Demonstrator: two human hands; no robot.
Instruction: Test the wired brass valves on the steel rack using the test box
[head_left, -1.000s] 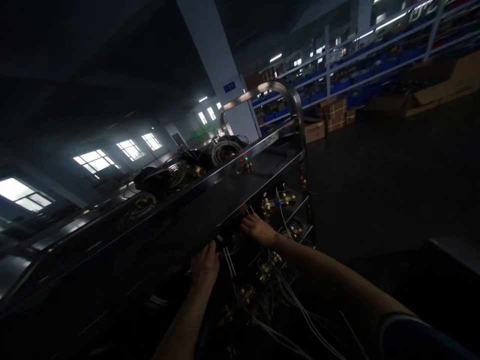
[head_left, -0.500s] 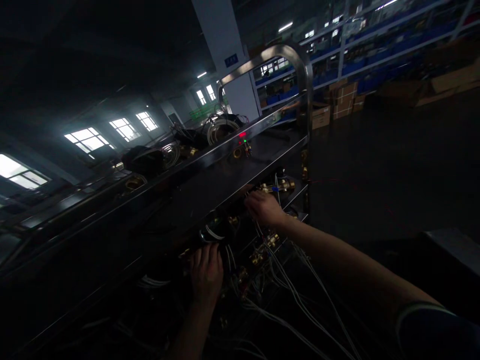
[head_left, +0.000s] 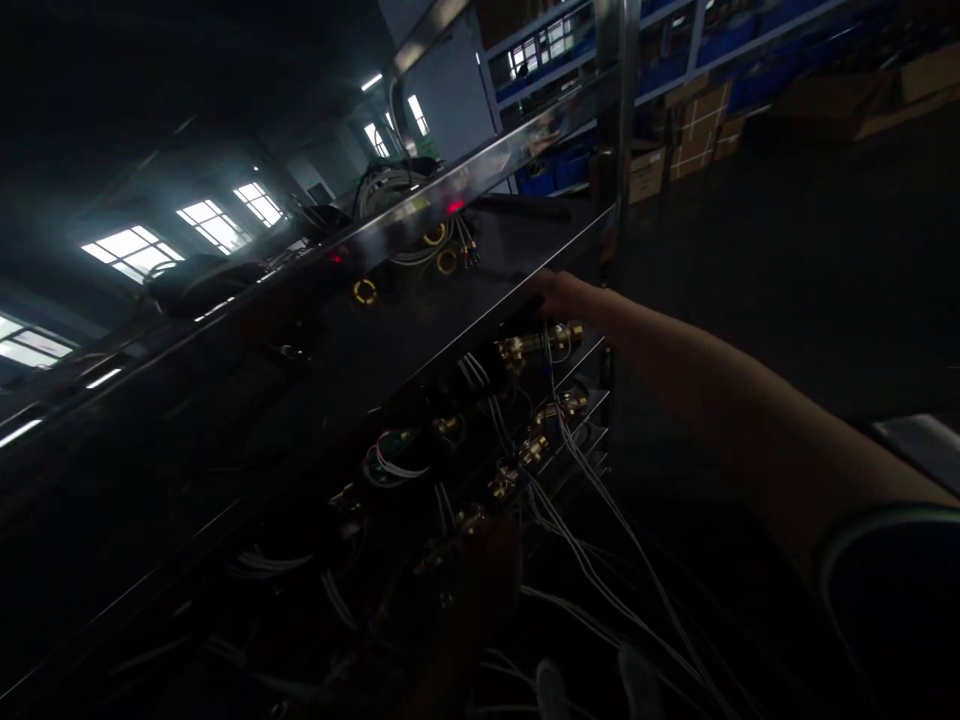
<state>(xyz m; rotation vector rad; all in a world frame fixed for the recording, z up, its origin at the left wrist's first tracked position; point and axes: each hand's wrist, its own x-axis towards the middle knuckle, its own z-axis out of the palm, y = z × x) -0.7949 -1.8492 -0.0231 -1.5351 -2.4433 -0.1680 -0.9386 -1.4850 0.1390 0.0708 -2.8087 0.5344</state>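
Observation:
My right hand (head_left: 564, 292) is at the edge of the cart's upper metal shelf (head_left: 420, 340), near the right end. Its fingers look curled, but what is in them is too dark to make out. Just under it, brass valve fittings (head_left: 540, 345) with thin white cables (head_left: 570, 520) lie on the tier below. My left hand (head_left: 495, 560) is low in deep shadow, close to another brass fitting (head_left: 471, 518); its fingers cannot be made out. Left of it, white and pink wires (head_left: 397, 465) loop out from a dark part.
The cart's metal upright (head_left: 619, 130) rises at the right end. Brass rings (head_left: 365, 291) and a coiled cable (head_left: 397, 195) show on or in the shiny upper shelf. Beyond stand cardboard boxes (head_left: 701, 125) and racks with blue bins (head_left: 667, 50). Loose cables hang toward the floor.
My right hand has moved up from the brass fittings to the shelf edge. My left hand has moved right and down into shadow, uncovering wires. The view has shifted closer.

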